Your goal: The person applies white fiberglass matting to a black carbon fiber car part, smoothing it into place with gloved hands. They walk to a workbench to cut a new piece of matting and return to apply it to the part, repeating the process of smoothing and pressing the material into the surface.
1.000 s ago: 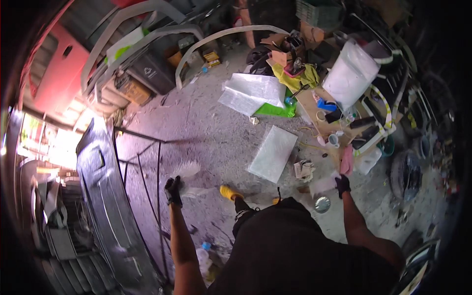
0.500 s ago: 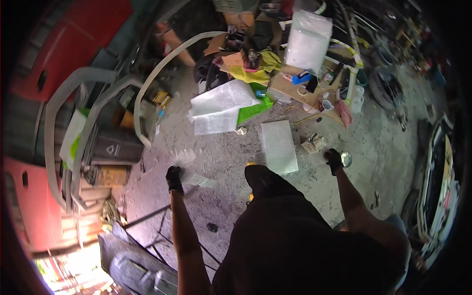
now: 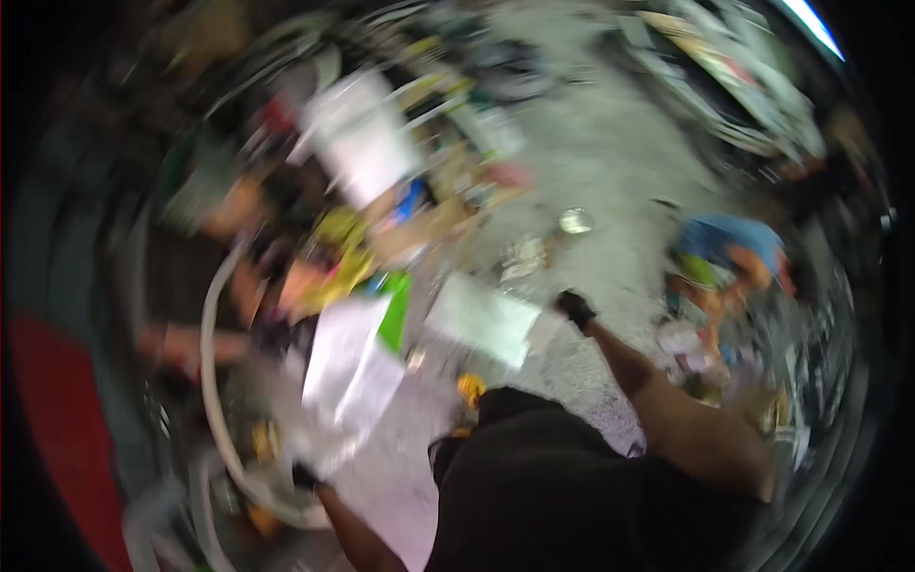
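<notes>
Motion smears the whole view. My left hand [image 3: 305, 475], in a dark glove, is at the lower left beside the lower end of a curved pale strip [image 3: 212, 367]. A hazy clear plastic sheet [image 3: 319, 450] shows at its fingers and appears to be in its grip. My right hand [image 3: 575, 307], also dark-gloved, is right of centre, next to a translucent white sheet [image 3: 484, 319] on the floor. Its fingers are too blurred to make out. A larger white sheet [image 3: 353, 357] lies beyond my left hand, with green material [image 3: 396, 315] at its edge.
A shiny round tin [image 3: 575, 221] and a crumpled pale item [image 3: 524, 257] sit on the concrete floor. A yellow object [image 3: 470, 389] is near my body. A wrapped white bundle [image 3: 362, 138] stands among clutter. At right, a person in blue [image 3: 729, 236] bends low.
The view has swung toward the right, so the floor items appear turned and farther left. A person is now more fully in view on the right. My left hand appears lower.
</notes>
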A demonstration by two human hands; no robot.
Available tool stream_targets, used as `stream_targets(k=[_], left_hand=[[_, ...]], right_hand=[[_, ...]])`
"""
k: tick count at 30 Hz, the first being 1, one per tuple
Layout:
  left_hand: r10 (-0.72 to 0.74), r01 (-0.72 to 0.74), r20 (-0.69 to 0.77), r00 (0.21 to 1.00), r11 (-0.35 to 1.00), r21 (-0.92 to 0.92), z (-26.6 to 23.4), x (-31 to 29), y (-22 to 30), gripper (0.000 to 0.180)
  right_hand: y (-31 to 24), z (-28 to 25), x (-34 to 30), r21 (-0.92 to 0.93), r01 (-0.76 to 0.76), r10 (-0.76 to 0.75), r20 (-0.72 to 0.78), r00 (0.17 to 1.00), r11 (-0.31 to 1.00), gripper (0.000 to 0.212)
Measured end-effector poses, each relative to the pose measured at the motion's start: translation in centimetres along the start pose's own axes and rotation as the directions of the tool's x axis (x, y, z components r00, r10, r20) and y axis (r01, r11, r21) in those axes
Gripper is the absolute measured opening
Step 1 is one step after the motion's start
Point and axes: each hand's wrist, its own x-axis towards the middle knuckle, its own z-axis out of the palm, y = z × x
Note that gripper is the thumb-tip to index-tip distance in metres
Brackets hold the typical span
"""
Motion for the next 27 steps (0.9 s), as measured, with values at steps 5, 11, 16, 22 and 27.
stream_targets(k=[5,11,16,22,27], left_hand=[[-0.048,0.015,0.058,0.997,0.882,0.471,15.4,7.1,-1.3,0.049],[-0.100,-0.072,0.256,0.961,0.806,0.587,24.5,13.6,-3.8,0.055],[-0.138,-0.102,0.313,0.940,0.762,0.640,27.2,16.8,-5.3,0.061],[-0.118,-0.191,0.377,0.919,0.702,0.686,29.0,16.2,-5.9,0.068],[-0.083,-0.349,0.704,0.705,0.824,0.446,36.0,7.6,-4.0,0.074]], right_hand=[[-8.2,4.3,-3.1,-0.103,-0.164,0.124,-0.317,0.940,0.981,0.025],[-15.6,5.9,-11.9,0.124,-0.242,0.271,-0.501,0.822,0.962,0.023],[-17.6,7.4,-14.0,0.153,-0.250,0.289,-0.619,0.730,0.956,0.032],[-22.2,6.7,-15.1,0.023,-0.177,0.153,-0.618,0.771,0.984,0.031],[-26.0,2.5,-15.9,-0.059,-0.028,-0.013,-0.597,0.802,0.998,0.028]])
